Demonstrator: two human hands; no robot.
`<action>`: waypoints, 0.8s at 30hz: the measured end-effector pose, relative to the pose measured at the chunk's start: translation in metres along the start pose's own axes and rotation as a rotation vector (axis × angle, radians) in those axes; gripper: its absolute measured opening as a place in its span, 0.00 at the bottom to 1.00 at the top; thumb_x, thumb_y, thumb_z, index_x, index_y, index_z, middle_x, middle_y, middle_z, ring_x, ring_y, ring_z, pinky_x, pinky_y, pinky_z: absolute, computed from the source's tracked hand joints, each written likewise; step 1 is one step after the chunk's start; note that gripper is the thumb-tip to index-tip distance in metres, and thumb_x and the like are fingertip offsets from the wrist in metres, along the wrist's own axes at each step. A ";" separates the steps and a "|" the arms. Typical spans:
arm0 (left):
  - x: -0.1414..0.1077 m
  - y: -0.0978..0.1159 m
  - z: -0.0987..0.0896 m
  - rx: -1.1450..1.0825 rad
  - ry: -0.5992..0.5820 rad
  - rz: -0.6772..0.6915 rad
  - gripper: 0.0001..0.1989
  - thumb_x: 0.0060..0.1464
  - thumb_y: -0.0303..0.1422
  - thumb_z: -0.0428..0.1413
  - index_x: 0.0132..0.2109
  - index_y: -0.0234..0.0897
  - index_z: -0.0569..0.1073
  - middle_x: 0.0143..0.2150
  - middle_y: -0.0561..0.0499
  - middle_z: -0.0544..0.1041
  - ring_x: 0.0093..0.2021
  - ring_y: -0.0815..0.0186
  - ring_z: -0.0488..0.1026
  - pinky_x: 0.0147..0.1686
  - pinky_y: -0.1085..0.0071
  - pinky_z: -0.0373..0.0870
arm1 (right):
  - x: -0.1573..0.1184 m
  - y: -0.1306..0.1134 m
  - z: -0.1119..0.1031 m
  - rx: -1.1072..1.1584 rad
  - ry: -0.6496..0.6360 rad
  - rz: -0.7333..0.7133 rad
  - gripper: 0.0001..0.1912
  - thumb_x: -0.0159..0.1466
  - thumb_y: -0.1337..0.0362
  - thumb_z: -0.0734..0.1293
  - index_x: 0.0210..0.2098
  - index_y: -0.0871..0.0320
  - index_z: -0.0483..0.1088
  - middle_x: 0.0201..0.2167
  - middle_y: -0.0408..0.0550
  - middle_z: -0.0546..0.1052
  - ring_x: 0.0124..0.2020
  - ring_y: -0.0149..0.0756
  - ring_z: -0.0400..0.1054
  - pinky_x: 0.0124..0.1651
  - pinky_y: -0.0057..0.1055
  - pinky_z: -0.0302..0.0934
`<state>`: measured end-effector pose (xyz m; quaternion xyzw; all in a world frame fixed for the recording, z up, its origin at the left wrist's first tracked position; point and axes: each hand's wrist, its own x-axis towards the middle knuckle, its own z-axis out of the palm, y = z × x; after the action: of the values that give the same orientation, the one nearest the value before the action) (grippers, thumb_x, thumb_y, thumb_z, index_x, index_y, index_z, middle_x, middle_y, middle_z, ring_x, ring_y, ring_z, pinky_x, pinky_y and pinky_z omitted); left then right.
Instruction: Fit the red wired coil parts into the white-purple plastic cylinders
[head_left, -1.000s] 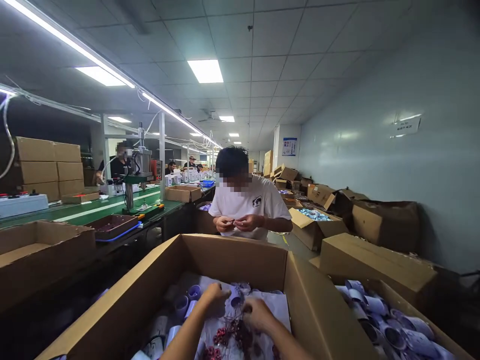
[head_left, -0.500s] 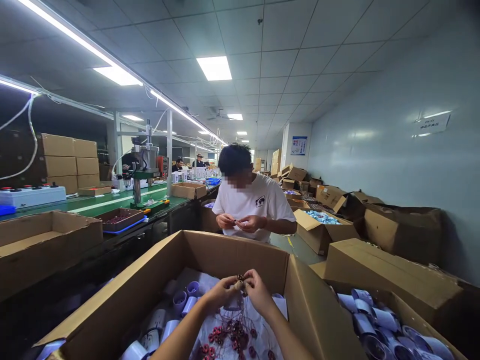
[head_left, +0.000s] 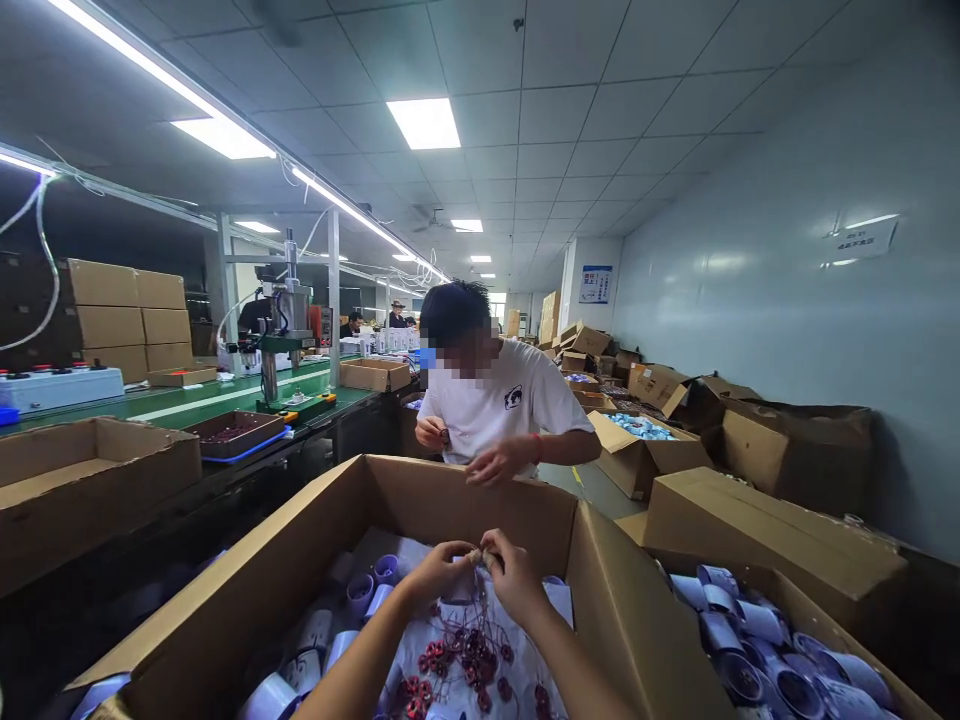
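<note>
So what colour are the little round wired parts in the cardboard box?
The little round wired parts look dark red, clearest in the head view.

Small parts [head_left: 431,655] deep red with dark centres; thin wires [head_left: 486,612] reddish-brown. Sheet [head_left: 414,638] beneath, white with a violet cast. Cups [head_left: 360,592] pale lavender, likewise the cups [head_left: 799,690] at right. Big carton [head_left: 457,500] plain tan-brown. Co-worker's T-shirt [head_left: 480,410] white, black print [head_left: 513,398] on chest; wristband [head_left: 535,446] red. Counter [head_left: 315,377] green, pale lengthwise stripe. Tray [head_left: 247,456] bright blue. Pieces [head_left: 637,427] in one far carton light blue. Poster [head_left: 596,284] blue and white. Wall [head_left: 712,220] pale blue-grey; ceiling [head_left: 555,120] grey, gridded with dark lines.
</note>
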<state>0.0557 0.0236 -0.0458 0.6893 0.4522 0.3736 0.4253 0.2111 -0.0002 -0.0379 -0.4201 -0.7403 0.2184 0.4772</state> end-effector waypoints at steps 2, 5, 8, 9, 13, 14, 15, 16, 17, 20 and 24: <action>-0.001 0.001 -0.001 0.037 0.012 0.017 0.26 0.46 0.52 0.53 0.39 0.33 0.78 0.32 0.50 0.76 0.33 0.65 0.68 0.36 0.72 0.64 | 0.000 -0.001 -0.001 -0.007 -0.011 -0.019 0.08 0.58 0.66 0.58 0.33 0.54 0.67 0.27 0.44 0.76 0.29 0.34 0.70 0.31 0.25 0.57; -0.003 0.004 -0.003 0.143 0.017 0.149 0.20 0.50 0.47 0.53 0.39 0.36 0.79 0.35 0.50 0.77 0.38 0.63 0.70 0.41 0.72 0.64 | 0.001 0.002 -0.002 -0.074 0.007 -0.022 0.09 0.59 0.67 0.57 0.34 0.54 0.68 0.28 0.44 0.76 0.30 0.35 0.70 0.32 0.26 0.56; -0.006 0.008 -0.005 0.273 0.009 0.268 0.16 0.50 0.42 0.53 0.39 0.39 0.79 0.38 0.49 0.76 0.39 0.64 0.70 0.42 0.72 0.65 | 0.004 0.006 -0.006 -0.189 0.069 0.009 0.11 0.59 0.68 0.56 0.34 0.54 0.69 0.30 0.46 0.77 0.32 0.36 0.70 0.34 0.27 0.56; -0.007 0.009 -0.006 0.305 0.009 0.288 0.15 0.51 0.42 0.53 0.40 0.39 0.79 0.38 0.49 0.75 0.38 0.64 0.70 0.42 0.72 0.65 | 0.004 0.008 -0.008 -0.224 0.092 0.020 0.11 0.58 0.69 0.56 0.34 0.54 0.69 0.30 0.46 0.77 0.33 0.36 0.70 0.35 0.27 0.56; -0.007 0.012 -0.008 0.363 0.024 0.317 0.14 0.53 0.42 0.52 0.38 0.41 0.78 0.34 0.50 0.75 0.35 0.65 0.69 0.42 0.71 0.66 | 0.007 0.010 -0.015 -0.338 0.200 0.023 0.12 0.59 0.69 0.56 0.34 0.55 0.71 0.29 0.48 0.77 0.34 0.38 0.69 0.37 0.29 0.56; -0.006 0.011 -0.008 0.352 0.031 0.325 0.14 0.52 0.42 0.52 0.38 0.40 0.79 0.34 0.49 0.76 0.35 0.65 0.70 0.42 0.70 0.66 | 0.007 0.011 -0.017 -0.352 0.230 0.020 0.12 0.59 0.69 0.56 0.33 0.55 0.71 0.28 0.48 0.76 0.33 0.38 0.69 0.38 0.30 0.56; -0.006 0.010 -0.008 0.334 0.035 0.332 0.14 0.52 0.42 0.53 0.37 0.40 0.79 0.34 0.49 0.76 0.35 0.65 0.70 0.42 0.70 0.66 | 0.008 0.012 -0.018 -0.353 0.259 0.015 0.12 0.59 0.68 0.56 0.32 0.55 0.71 0.28 0.48 0.76 0.33 0.38 0.69 0.38 0.30 0.56; -0.005 0.007 -0.008 0.310 0.034 0.332 0.14 0.51 0.42 0.54 0.36 0.39 0.79 0.34 0.49 0.76 0.35 0.64 0.70 0.41 0.70 0.66 | 0.009 0.014 -0.020 -0.336 0.290 0.008 0.11 0.59 0.67 0.57 0.32 0.55 0.71 0.28 0.49 0.75 0.33 0.39 0.68 0.38 0.31 0.56; -0.003 0.005 -0.008 0.276 0.032 0.319 0.15 0.51 0.43 0.54 0.36 0.38 0.79 0.34 0.48 0.76 0.36 0.64 0.71 0.41 0.70 0.66 | 0.010 0.016 -0.021 -0.301 0.330 0.001 0.11 0.59 0.65 0.58 0.33 0.56 0.71 0.29 0.50 0.76 0.34 0.40 0.68 0.39 0.32 0.57; 0.001 -0.003 -0.007 0.101 0.056 0.196 0.20 0.49 0.47 0.55 0.38 0.36 0.79 0.35 0.49 0.78 0.37 0.62 0.71 0.41 0.69 0.66 | 0.016 0.027 -0.023 -0.083 0.488 0.035 0.15 0.60 0.56 0.59 0.36 0.57 0.71 0.33 0.52 0.76 0.37 0.41 0.68 0.41 0.34 0.60; 0.002 -0.002 -0.002 -0.230 0.123 0.025 0.27 0.45 0.52 0.56 0.44 0.35 0.77 0.40 0.48 0.78 0.44 0.59 0.71 0.47 0.67 0.64 | 0.020 0.038 -0.015 0.246 0.490 0.231 0.22 0.55 0.46 0.61 0.33 0.58 0.73 0.29 0.51 0.77 0.33 0.41 0.69 0.36 0.34 0.62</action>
<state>0.0541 0.0259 -0.0464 0.6171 0.4231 0.4699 0.4683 0.2363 0.0361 -0.0480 -0.4809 -0.5184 0.2515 0.6608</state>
